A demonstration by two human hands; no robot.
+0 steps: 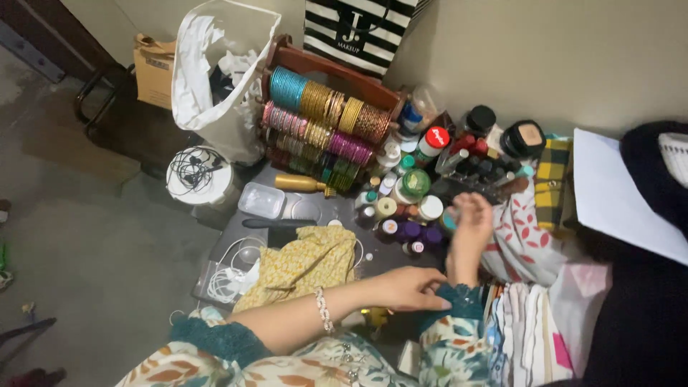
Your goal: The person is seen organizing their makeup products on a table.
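The right hand (469, 228) is raised among small bottles (401, 215) on the dark table (236, 236); whether anything is pinched cannot be told. Its teal cuff (459, 297) is touched by the left hand (405, 287), fingers narrowly closed, right of the yellow cloth (304, 265).

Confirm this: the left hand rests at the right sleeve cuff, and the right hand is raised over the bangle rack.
Not quite. The left hand is at the right cuff, but the right hand is raised over the small bottles, not the bangle rack. The head view shows it.
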